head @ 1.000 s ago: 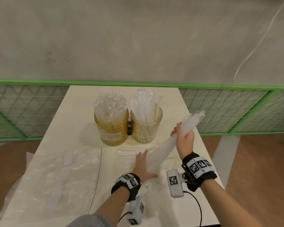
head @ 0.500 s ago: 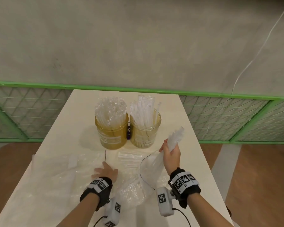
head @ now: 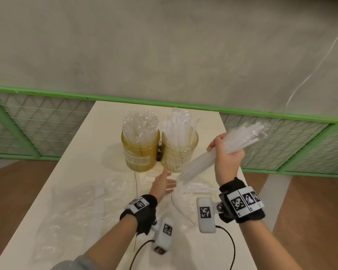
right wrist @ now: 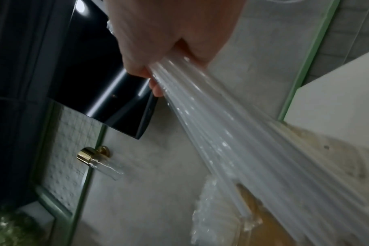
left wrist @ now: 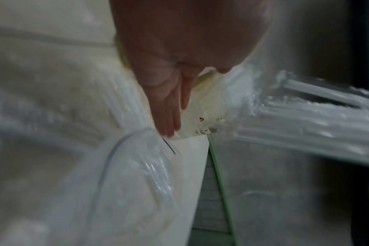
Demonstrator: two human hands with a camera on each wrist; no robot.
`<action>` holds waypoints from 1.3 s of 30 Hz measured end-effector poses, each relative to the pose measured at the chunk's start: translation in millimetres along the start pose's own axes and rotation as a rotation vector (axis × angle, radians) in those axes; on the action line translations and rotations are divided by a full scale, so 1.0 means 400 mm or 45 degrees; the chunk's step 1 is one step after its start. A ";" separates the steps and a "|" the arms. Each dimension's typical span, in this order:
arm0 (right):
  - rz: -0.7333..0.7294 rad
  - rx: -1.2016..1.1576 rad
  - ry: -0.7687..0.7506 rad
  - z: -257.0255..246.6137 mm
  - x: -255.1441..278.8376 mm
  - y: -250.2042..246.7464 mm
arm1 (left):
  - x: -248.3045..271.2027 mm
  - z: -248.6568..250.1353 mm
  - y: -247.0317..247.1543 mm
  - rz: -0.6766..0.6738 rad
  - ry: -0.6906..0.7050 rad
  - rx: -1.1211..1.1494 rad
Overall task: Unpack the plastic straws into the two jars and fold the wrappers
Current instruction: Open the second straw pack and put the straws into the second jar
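Head: right hand [head: 225,152] grips straw bundle [head: 219,151] mid-length, tilted, lower end toward right jar [head: 179,151], likely for loading. Left hand [head: 162,185] flat, fingers straight, beside wrapper [head: 82,201], probably steadying it.
Left wrist: fingers [left wrist: 169,114] extended.
Right wrist: fingers curled round straws [right wrist: 232,133].

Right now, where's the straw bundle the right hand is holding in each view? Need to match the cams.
Head: straw bundle right of centre, tilted, gripped mid-length by the right hand, above the table.
Left wrist: bundle at the right edge, blurred, beside the open left hand.
Right wrist: bundle runs from the hand at top centre to the lower right.
Shared landmark: the right jar.
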State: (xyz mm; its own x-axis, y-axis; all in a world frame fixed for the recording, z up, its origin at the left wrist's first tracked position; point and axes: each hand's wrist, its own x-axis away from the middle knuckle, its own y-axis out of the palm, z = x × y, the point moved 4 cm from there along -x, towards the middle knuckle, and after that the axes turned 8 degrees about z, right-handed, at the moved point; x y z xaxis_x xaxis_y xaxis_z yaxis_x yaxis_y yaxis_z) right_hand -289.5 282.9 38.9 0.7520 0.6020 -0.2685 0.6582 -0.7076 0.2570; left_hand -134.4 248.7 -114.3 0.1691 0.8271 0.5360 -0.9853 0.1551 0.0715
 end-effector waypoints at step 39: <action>-0.358 0.190 0.271 0.101 0.121 0.052 | 0.001 -0.046 0.006 -0.365 -0.514 0.388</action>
State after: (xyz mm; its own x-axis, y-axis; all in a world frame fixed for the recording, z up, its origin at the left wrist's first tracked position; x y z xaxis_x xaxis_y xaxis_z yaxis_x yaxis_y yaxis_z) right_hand -240.8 282.4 -6.1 0.5435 0.8327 -0.1062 0.8394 -0.5404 0.0585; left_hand -136.1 259.3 -129.2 0.4668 0.4942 0.7334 -0.8740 0.1310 0.4680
